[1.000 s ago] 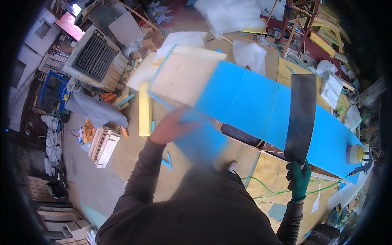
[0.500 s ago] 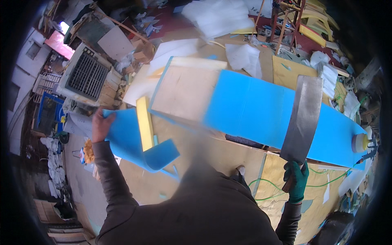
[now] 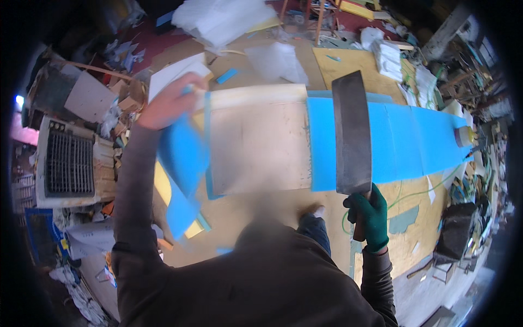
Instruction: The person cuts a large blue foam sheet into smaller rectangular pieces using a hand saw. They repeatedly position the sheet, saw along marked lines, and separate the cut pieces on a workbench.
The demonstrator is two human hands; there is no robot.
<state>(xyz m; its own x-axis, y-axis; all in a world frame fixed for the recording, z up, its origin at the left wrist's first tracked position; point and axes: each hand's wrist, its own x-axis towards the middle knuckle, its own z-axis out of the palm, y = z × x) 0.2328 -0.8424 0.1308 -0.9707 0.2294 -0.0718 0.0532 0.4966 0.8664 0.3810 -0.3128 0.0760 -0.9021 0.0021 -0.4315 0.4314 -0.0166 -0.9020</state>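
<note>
Evidently, the loose, flexible blue foam sheet (image 3: 188, 163) hangs beside the left end of the workpiece, its lower part curling down across a pale yellow foam bar (image 3: 163, 184). Its upper end is at the bare left hand (image 3: 171, 101), which is raised with the fingers curled together on the material; blur hides the exact placing of the thumb and fingertips. The right hand (image 3: 369, 217), in a dark green glove, is wrapped firmly around the handle of a broad, dark grey metal blade (image 3: 351, 133), the butt of the handle showing below the fist. The blade stands nearly upright in view, edge-to-edge over the long, tapering blue foam covering (image 3: 419, 141), whose surface it partly hides; whether the two touch cannot be determined. To the left of this covering is a flat, bare beige board section (image 3: 261, 144), bordered at its far edge by a cream-coloured strip (image 3: 256, 94). Near the narrow right end sits a round white-and-yellow container (image 3: 464, 136). Farther out, a boxy off-white appliance with a dark grille (image 3: 70, 163) stands at left, crumpled white foam sheeting (image 3: 220, 20) lies at the far side, and a thin green hose (image 3: 417, 192) runs at right.
</note>
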